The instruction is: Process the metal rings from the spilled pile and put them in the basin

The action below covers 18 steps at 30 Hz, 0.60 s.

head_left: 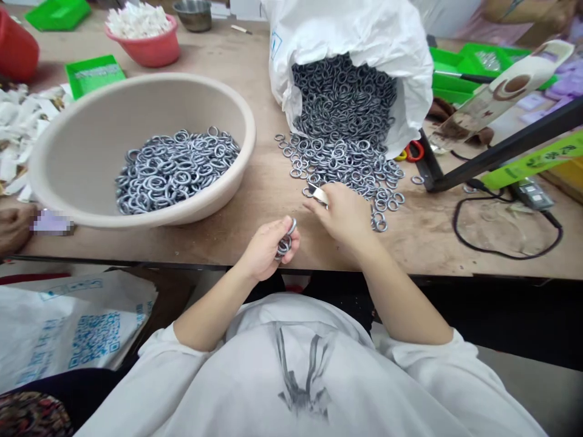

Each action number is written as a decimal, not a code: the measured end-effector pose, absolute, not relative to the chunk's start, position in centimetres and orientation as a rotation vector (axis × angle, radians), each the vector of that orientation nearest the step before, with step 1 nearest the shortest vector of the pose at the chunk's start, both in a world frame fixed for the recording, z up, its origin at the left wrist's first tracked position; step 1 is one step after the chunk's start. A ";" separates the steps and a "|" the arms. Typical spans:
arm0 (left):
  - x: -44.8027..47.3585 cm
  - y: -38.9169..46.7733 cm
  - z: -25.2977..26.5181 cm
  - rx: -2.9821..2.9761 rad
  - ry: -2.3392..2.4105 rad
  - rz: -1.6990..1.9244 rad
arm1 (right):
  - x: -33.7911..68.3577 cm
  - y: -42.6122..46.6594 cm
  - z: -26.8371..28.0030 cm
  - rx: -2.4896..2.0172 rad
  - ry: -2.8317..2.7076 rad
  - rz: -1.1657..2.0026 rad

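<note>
My left hand point(268, 247) is closed around several grey metal rings point(283, 246), one of them pinched upright at the fingertips. To its right, my right hand point(347, 213) is closed on a small cream-coloured tool point(320, 195) with a dark part near its tip; its exact kind does not show. A single ring point(307, 192) lies at that tip; whether it is gripped I cannot tell. Loose rings point(346, 159) spill onto the table beyond my right hand, out of a white sack point(412, 67) lying open. On the left, a large beige basin point(150, 220) holds a heap of rings point(177, 170).
A black bar frame point(501, 145) and a looped cable point(460, 227) are on the right, near red-handled scissors point(413, 150). Behind the basin stand a green tray point(93, 76) and a pink bowl point(157, 48) of white pieces. Another person's hand point(16, 230) rests at far left.
</note>
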<state>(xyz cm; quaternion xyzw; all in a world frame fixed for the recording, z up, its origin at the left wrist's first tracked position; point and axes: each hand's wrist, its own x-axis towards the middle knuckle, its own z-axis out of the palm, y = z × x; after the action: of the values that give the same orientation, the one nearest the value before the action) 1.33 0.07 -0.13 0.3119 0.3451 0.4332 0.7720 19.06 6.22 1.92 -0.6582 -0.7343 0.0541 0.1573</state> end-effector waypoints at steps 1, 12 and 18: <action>1.1 0.3 -0.1 0.684 0.759 0.958 | 18.4 6.8 2.0 -1.919 -2.201 0.097; 0.0 1.8 -0.2 0.735 0.958 1.107 | 18.7 7.1 2.4 -1.667 -2.295 0.448; 1.6 2.4 0.1 1.413 1.050 1.029 | 20.3 3.8 3.9 -1.239 -1.986 1.174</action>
<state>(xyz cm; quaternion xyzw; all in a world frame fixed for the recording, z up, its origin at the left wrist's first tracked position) 1.63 2.37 0.09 0.5903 0.4386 0.4298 0.5239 20.30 3.78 3.92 -0.4570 -0.7327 0.4332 0.2583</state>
